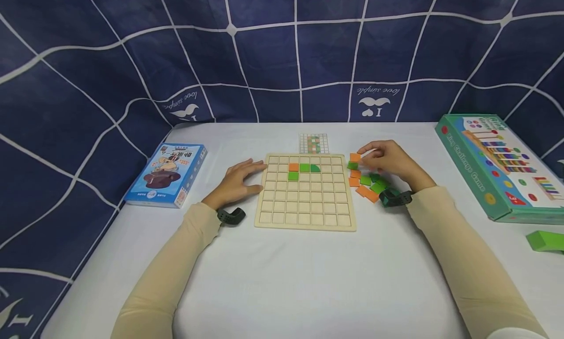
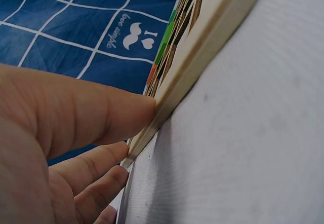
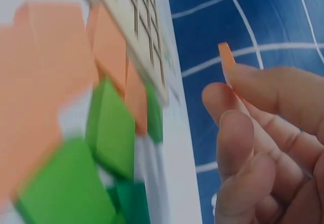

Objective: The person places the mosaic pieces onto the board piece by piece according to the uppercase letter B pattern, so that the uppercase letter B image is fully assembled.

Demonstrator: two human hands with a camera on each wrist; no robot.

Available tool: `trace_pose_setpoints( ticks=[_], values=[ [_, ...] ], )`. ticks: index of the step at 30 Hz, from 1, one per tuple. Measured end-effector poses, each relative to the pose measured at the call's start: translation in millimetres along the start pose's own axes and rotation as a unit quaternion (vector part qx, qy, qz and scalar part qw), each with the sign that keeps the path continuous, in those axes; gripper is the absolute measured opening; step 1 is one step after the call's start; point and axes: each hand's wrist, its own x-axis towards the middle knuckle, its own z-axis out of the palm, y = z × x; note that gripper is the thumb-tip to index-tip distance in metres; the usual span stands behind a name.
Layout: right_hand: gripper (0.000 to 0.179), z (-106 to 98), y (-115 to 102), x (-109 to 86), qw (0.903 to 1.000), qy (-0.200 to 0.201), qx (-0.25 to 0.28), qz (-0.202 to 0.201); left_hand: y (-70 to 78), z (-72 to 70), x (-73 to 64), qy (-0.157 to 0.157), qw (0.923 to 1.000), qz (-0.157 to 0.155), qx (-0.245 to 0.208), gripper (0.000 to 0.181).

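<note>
Right hand: the right hand [image 1: 389,160] is over the far end of the loose pieces, its fingers drawn narrow and pinching an orange tile [image 3: 226,56].
What the right wrist view adds: that tile is seen nearly edge-on, a thin slab between thumb and fingertip; from the head only a small orange square shows at the fingers.
Left hand: the left hand [image 1: 238,183] rests at the left side of the grid board [image 1: 304,195], its fingers spread wide and gripping nothing.
What the left wrist view adds: the thumb tip touches the board's side, and the board's thickness and smooth pale edge show plainly.
Board: square, wood-like, rounded at the corners, with rows of shallow square cells; it lies flat on the white surface [image 1: 282,285].
Set pieces: in the second row from the far edge, an orange square [image 1: 293,167], a green square [image 1: 304,168] and a darker green quarter-round [image 1: 315,168]; another green square [image 1: 293,176] sits below the orange one.
Loose pieces: orange and green tiles [image 1: 365,181] lie just beside the board's right edge; up close they are thick-sided and blurred.
In the way: the right hand and its black wristband [image 1: 395,198] partly cover the pile from above.
Card: a small gridded pattern card [image 1: 314,144] lies just beyond the board.
Around: blue box [image 1: 167,175] at left, green game box [image 1: 506,168] and green block [image 1: 545,241] at right, navy white-lined cloth [image 1: 264,50] behind.
</note>
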Motion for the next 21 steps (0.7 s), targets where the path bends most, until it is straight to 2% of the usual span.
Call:
trace_pose_setpoints(
  ticks=[5, 11, 21],
  values=[
    [0.044, 14, -10, 0.5, 0.9989, 0.008, 0.041, 0.021, -0.8, -0.2, -0.8, 0.001, 1.0000, 0.004, -0.003, 0.067],
    [0.047, 34, -19, 1.2, 0.9918, -0.005, 0.121, 0.041, -0.3, 0.1, -1.3, 0.002, 0.9999, 0.010, -0.005, 0.067],
    [0.044, 62, -23, 12.7, 0.9852, -0.029, 0.158, 0.060, -0.7, -0.2, -2.1, 0.003, 0.9999, 0.010, -0.003, 0.066]
  ],
)
